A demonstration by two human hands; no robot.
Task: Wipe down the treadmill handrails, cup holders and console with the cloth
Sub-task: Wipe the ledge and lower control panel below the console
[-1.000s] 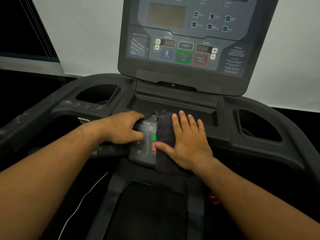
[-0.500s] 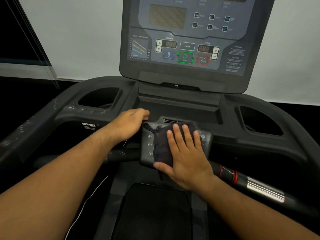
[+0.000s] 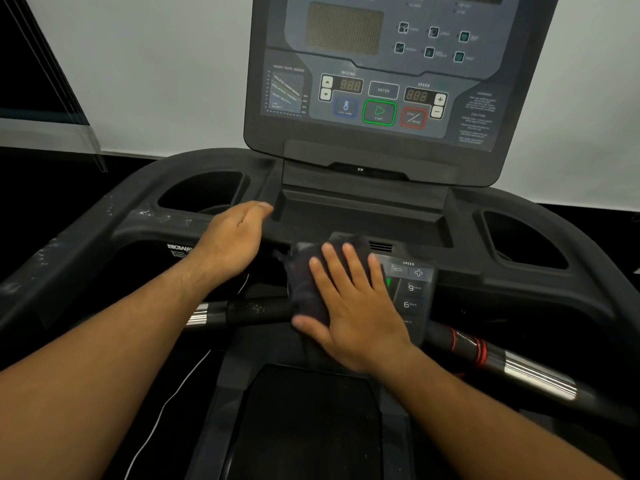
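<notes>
A black treadmill (image 3: 519,271) stands against a pale wall (image 3: 156,64), its upright console (image 3: 381,81) showing incline and speed readouts, a green start button (image 3: 379,113) and a red stop button (image 3: 414,117). Recessed cup holders sit at the left (image 3: 204,192) and right (image 3: 519,237) corners of the dash, the left rim flecked with pale marks. A thin white cable (image 3: 166,403) trails down beside the belt (image 3: 304,427). The right hand (image 3: 353,306) lies flat, fingers spread, pressing a dark cloth (image 3: 304,282) onto the left side of the lower keypad (image 3: 412,289) at the dash's front edge, above the crossbar handrail (image 3: 256,310). The left hand (image 3: 232,237), fingers together and loosely extended, holds nothing and rests on the dash edge just right of the left cup holder.
</notes>
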